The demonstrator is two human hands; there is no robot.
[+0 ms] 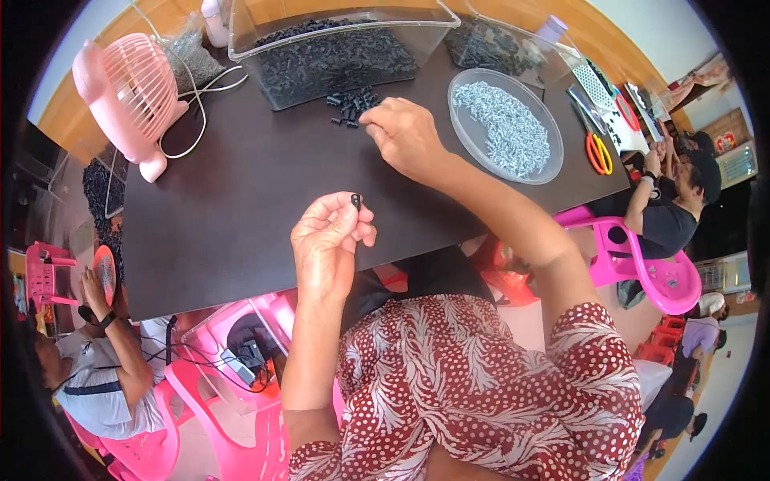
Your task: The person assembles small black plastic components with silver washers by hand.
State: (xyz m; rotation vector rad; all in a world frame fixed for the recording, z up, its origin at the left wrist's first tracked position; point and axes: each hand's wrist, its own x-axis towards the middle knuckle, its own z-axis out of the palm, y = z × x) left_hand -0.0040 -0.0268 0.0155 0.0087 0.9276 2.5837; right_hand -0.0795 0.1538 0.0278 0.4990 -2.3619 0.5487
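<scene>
My left hand (327,236) is closed above the near part of the dark table, pinching a small black plastic piece (357,201) upright between thumb and fingers. Farther off, my right hand (409,138) has its fingertips pressed together beside a small pile of short black tubes (351,103); whatever is between them is hidden. The pile lies in front of a clear plastic bin (345,34) filled with many more black pieces. To the right of that hand stands a round, clear shallow tub (555,152) of small silvery metal parts.
A pink fan (132,88) with a white cord stands at the table's left. Scissors with orange handles (597,154) lie at the right edge, near a second clear bin (513,36). Co-workers sit at both sides, by pink chairs (670,289). A bag of grey parts (191,56) is behind the fan.
</scene>
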